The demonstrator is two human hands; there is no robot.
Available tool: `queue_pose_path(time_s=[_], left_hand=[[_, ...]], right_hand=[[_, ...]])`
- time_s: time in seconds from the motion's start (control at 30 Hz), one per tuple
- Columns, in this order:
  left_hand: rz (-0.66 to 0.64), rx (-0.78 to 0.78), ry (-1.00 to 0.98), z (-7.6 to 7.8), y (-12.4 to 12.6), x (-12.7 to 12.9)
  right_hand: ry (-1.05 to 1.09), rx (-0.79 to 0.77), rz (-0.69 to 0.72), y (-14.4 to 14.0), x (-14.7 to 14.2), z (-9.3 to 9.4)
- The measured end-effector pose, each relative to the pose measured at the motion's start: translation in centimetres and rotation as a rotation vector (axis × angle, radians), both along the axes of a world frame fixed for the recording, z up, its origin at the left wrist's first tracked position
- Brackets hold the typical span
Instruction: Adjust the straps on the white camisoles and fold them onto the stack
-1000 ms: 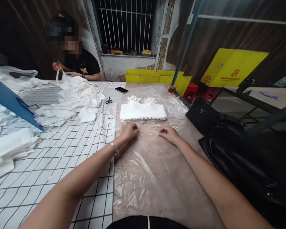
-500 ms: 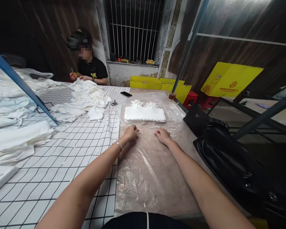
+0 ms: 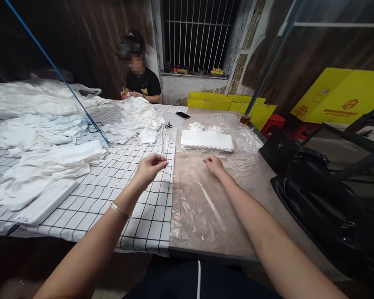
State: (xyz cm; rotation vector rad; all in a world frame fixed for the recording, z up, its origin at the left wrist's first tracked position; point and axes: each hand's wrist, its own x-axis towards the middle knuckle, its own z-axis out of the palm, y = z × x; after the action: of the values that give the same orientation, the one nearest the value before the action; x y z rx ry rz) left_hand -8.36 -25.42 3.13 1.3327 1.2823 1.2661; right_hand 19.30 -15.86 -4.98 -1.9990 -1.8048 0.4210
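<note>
My left hand (image 3: pixel 151 169) hovers over the edge of the checked tablecloth (image 3: pixel 143 211), its fingers loosely bent and the thumb held apart, with nothing visible in it. My right hand (image 3: pixel 215 166) is low over the clear plastic sheet (image 3: pixel 193 207), fingers loosely curled and slightly parted; I see no object there either. Beyond both hands lies a neat stack of folded white fabric pieces (image 3: pixel 207 140) with wavy front edges and crumpled bits at its back. Neither hand touches this stack.
Heaps of white cloth (image 3: pixel 50 131) cover the left side, with a flat white block (image 3: pixel 46 203) nearer. Scissors (image 3: pixel 168 124), a phone (image 3: pixel 183 115) and a cup (image 3: pixel 245 119) stand farther back. A co-worker (image 3: pixel 143 85) sits across. Black bags (image 3: pixel 318 207) line the right edge.
My left hand has moved left and up, away from the plastic sheet to above the checked cloth. My right hand stays over the sheet. The head view has turned left.
</note>
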Motion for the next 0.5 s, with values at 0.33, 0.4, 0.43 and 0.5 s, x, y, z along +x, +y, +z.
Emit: queue_pose_path(time_s=[0.33,0.4,0.43,0.5], left_hand=[[0.207,-0.204,0.343,-1.9,-18.2,-12.2],[0.142,-0.364,0.410,-5.1,-21.3,-15.9],[0.163,-0.410,0.441,-7.0,-22.6,-17.3],[0.177,-0.529,0.524,-10.6,-24.9,-18.6]], right_hand=[[0.072,0.030,-0.019,0.8,-3.9,3.3],[0.108,0.057,-0.002,-0.7,-4.3,5.4],[0.128,0.077,0.020,-2.0,-5.2,6.3],[0.194,0.111,0.166,-6.0,-8.9,7.1]])
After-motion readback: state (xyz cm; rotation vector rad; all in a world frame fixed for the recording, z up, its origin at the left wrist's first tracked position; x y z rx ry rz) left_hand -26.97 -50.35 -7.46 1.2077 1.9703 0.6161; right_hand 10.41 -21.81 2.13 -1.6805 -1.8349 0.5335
